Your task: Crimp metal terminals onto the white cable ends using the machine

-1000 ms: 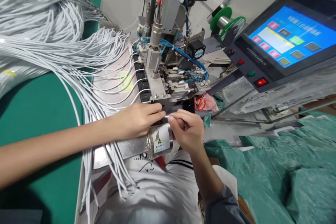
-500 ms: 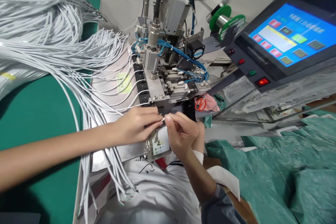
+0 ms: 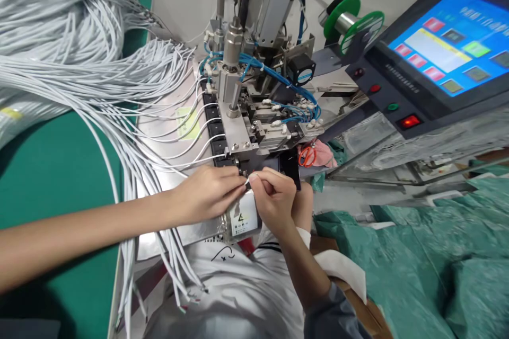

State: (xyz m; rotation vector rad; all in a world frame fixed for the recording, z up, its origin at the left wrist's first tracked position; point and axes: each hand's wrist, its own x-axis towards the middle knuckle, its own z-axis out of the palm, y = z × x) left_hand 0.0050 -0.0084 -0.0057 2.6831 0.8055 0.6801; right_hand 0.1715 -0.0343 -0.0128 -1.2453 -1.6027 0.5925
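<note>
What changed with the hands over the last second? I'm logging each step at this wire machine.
The right hand moved left and up, closer to the machine, meeting the left hand at the small white wire end. The left hand barely shifted. Both kept pinching it; the wire bundle stayed put.

Far of the left hand (image 3: 207, 193) and right hand (image 3: 272, 198), the machine head (image 3: 246, 90) blocks the way; white cables (image 3: 119, 100) crowd the left; green mat (image 3: 51, 164) lies open near left; touchscreen console (image 3: 429, 63) walls the right
</note>
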